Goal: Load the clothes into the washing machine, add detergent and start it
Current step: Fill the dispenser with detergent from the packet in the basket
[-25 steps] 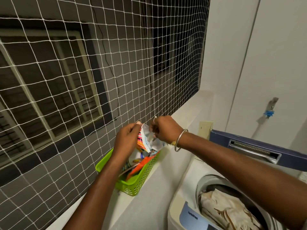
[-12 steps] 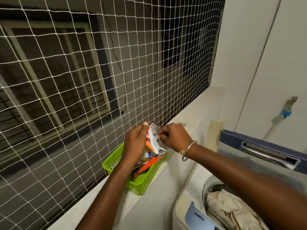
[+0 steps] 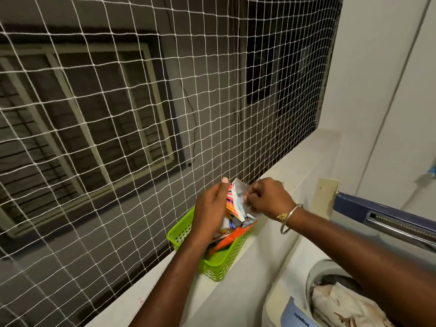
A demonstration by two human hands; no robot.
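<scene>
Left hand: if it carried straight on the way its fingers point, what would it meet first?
Most likely the white net: the left hand, gripping a packet, points up and away toward it, though depth is unclear.

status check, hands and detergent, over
Left hand and right hand both pinch the detergent sachet over the green basket. Clothes in the washing machine, lid up. No obstruction seen.

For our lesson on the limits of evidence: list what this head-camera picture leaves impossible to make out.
- Head view: the print on the packet is blurred and partly covered by the left hand and right hand.
- Head view: what else lies in the green basket is mostly behind the left hand.
- Head view: the washing machine is cut off by the bottom edge, so its controls are unseen.
</scene>
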